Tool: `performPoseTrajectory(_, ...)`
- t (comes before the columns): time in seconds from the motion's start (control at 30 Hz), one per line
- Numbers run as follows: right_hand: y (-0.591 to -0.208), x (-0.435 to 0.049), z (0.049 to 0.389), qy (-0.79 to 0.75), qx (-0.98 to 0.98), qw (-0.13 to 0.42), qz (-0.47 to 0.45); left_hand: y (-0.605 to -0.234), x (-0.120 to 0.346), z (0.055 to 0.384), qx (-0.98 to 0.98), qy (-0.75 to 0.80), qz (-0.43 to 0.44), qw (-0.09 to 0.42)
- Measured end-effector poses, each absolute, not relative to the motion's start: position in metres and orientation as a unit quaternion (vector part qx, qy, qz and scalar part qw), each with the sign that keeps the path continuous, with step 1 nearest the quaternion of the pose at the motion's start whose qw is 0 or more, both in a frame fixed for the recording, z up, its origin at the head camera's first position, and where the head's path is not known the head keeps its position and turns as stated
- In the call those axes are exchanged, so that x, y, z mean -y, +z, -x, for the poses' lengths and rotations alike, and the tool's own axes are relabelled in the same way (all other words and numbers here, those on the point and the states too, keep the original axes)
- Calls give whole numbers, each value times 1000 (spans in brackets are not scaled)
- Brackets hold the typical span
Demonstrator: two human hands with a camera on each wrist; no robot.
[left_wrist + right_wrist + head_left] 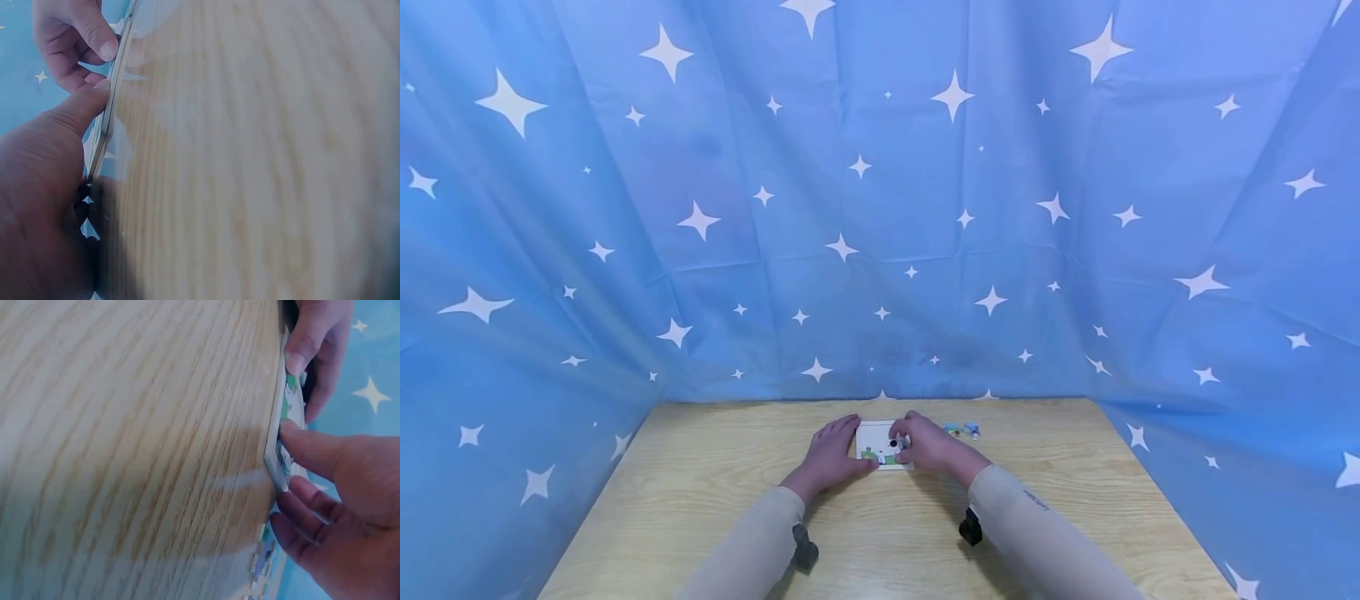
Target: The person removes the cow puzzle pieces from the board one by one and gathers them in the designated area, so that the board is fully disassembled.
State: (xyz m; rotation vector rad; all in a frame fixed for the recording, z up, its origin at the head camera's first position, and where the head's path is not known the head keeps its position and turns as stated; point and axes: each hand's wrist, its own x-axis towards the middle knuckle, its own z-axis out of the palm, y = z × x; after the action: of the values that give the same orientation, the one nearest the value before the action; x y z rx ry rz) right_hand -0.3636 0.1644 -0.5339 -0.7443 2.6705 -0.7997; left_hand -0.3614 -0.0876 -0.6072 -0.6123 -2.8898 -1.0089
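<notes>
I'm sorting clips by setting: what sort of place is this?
Probably a curtained-off recording spot: star-patterned blue cloth hangs behind and beside a wooden table, and small dark devices show at both sleeves.

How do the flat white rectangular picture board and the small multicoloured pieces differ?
The white board is one larger panel; the multicoloured pieces form a smaller cluster. The board sits between the left hand and right hand; the pieces lie to the right, outside both hands. Both are near the far edge of the pale wooden table.
</notes>
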Motion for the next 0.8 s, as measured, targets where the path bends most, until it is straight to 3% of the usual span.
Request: performPoseTrajectory(0.8, -547, -170, 374, -288, -911, 85, 281, -589, 84, 352, 932, -310, 185, -12)
